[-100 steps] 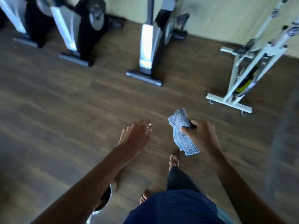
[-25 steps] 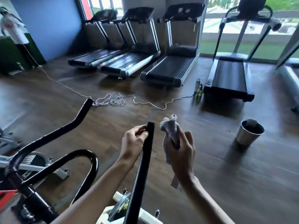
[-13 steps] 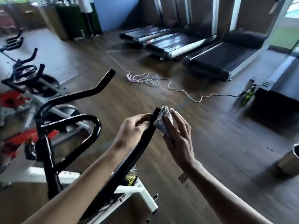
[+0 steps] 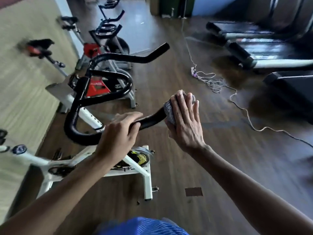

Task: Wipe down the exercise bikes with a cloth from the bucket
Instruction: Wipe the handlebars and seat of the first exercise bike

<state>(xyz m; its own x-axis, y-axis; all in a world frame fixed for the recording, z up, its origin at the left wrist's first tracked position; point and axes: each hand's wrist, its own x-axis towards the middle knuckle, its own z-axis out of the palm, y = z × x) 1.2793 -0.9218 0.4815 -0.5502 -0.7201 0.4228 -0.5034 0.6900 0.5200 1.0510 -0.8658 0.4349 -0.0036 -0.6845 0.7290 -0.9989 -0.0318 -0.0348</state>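
A white exercise bike (image 4: 146,177) with a yellow-marked flywheel stands right in front of me. Its black handlebar (image 4: 74,119) loops up toward my hands. My left hand (image 4: 116,138) grips the nearer bar just behind its upturned end. Over that end sits a grey cloth (image 4: 168,109), wrapped around the tip. My right hand (image 4: 184,122) holds the cloth there, fingers laid over the top and thumb underneath. The bucket is out of view.
A red and grey exercise bike (image 4: 98,85) stands just behind the white one, with more bikes along the left wall (image 4: 20,82). Treadmills (image 4: 254,48) line the upper right. A loose cord (image 4: 240,102) trails across the wooden floor.
My view has swung left, bringing the row of bikes in and losing the bucket. My left hand has slid down the bar into a full grip. My right hand has brought the cloth over the bar tip.
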